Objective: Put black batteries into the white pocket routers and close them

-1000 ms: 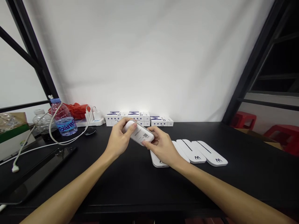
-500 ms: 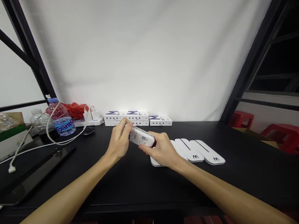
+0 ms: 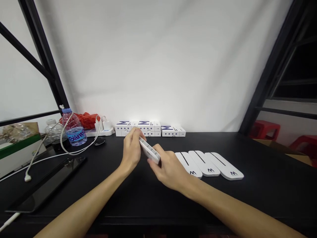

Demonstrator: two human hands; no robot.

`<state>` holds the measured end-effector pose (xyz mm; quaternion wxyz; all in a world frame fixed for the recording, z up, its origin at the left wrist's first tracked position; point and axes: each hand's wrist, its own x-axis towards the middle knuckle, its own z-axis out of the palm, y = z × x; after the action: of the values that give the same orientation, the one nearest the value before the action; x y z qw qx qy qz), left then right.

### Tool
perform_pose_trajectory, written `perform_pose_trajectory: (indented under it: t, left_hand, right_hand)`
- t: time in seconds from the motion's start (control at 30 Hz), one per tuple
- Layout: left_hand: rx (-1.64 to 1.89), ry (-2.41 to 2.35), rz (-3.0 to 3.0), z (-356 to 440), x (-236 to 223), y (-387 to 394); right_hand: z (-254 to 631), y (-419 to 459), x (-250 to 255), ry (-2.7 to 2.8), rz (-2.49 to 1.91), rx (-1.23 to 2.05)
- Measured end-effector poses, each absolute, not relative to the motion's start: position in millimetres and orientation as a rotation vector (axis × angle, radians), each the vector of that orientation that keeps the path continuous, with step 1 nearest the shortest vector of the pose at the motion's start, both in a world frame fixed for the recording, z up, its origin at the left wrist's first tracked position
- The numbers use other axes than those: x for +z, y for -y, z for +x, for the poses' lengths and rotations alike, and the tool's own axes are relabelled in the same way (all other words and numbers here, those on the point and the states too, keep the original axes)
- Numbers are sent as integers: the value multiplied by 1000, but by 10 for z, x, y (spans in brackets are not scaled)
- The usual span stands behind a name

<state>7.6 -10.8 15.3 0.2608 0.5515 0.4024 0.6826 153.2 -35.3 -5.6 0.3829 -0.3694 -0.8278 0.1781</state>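
A white, flat, rounded device (image 3: 149, 151) is held tilted above the black table, its narrow edge with dark slots turned toward me. My left hand (image 3: 132, 148) closes round its far left end. On the near right end, my right hand (image 3: 169, 167) grips with thumb below and fingers above. Beside the right hand lie three similar white devices in a row: a left one (image 3: 186, 162), a middle one (image 3: 203, 162) and a right one (image 3: 224, 165). Each has a dark stripe and a dark logo. My right hand covers part of the table left of them.
White printed boxes (image 3: 148, 128) stand by the wall, some stacked, with a separate box (image 3: 173, 131) to their right. At left are a water bottle (image 3: 74, 129), a white cable (image 3: 61, 137), a power strip (image 3: 106, 132), a black tablet (image 3: 47, 185) and a green-white box (image 3: 19, 152).
Both hands have turned the device, so its printed label face no longer shows and its slotted edge does. The whole view has shifted slightly, moving the scene right and down.
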Motion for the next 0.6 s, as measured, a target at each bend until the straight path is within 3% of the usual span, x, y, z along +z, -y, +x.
perform_pose_trajectory:
  t: [0.07,0.13,0.37,0.6]
  left_hand:
    - [1664,-1020,1376,87,144,93]
    - [1462,-966,1189,71,139,67]
    - [1374,-793,1190,-84,146,3]
    - [1325,-885,1327,-45,143,93]
  right_hand:
    - [1574,284,-45,2097,-948,153]
    - [1596,251,-30,2073,-919,88]
    - [1568,234,-33,1741,-855,1266]
    - [1594,112,-130,1720,-905,1192]
